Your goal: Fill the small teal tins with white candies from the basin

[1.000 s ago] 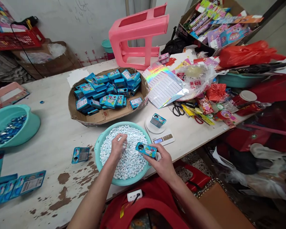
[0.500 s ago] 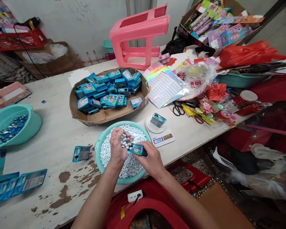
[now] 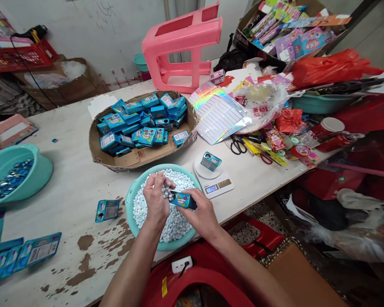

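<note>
Over a teal basin (image 3: pixel 132 213) full of small white candies (image 3: pixel 176 224), my left hand (image 3: pixel 156 198) is cupped and closed around a few of the candies. My right hand (image 3: pixel 202 209) grips a small blue candy box (image 3: pixel 181 199), its end turned toward the left hand's candies. The box's near end touches or nearly touches my left fingers; I cannot tell which. Another blue box (image 3: pixel 211 161) rests on a white kitchen scale (image 3: pixel 222 186) just right of the basin. One more blue box (image 3: pixel 107 210) lies on the table left of the basin.
Behind the basin stands a cardboard tray (image 3: pixel 144 158) heaped with blue boxes. A second teal basin (image 3: pixel 43 168) with shiny blue pieces and flat blue boxes (image 3: pixel 38 251) are at left. Scissors (image 3: pixel 237 146), holographic sheets (image 3: pixel 213 113) and a pink stool (image 3: pixel 182 47) lie beyond.
My left fingers have closed further over the candies, and fewer of them show in the palm. The right hand still holds the box in nearly the same place. The view has shifted slightly.
</note>
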### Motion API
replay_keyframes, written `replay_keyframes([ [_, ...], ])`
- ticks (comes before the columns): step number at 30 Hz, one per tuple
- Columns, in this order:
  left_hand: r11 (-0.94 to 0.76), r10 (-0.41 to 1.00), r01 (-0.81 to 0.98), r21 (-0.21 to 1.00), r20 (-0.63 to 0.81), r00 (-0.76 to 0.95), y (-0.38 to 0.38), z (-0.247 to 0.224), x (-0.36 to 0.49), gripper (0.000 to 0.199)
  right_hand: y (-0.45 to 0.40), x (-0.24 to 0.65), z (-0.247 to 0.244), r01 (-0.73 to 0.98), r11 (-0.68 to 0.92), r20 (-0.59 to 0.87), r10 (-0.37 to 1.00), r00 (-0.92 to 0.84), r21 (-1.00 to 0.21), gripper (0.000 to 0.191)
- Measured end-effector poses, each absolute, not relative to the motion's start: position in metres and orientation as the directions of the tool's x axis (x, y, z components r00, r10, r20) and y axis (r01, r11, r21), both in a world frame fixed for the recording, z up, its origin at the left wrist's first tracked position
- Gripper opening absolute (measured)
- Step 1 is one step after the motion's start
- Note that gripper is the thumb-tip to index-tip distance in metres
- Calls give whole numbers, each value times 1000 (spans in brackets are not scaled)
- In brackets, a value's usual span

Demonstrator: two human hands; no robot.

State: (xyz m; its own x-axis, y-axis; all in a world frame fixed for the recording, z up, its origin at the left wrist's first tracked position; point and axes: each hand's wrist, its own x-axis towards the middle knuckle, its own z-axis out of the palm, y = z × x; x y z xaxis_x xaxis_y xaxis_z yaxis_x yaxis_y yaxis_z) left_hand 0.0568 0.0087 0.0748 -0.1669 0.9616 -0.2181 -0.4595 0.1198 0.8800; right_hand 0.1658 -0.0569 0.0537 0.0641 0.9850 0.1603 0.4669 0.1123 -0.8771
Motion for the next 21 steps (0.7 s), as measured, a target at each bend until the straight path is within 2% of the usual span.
replay_keyframes([
  [15, 112, 954, -419, 901, -216, -209, 10, 77, 59, 26, -55, 164, 53, 364, 107, 149, 985, 89, -925, 33],
  [21, 158, 974, -409, 899, -211, -87, 8, 79, 60, 23, -52, 162, 44, 271, 56, 95, 987, 130, -961, 34],
])
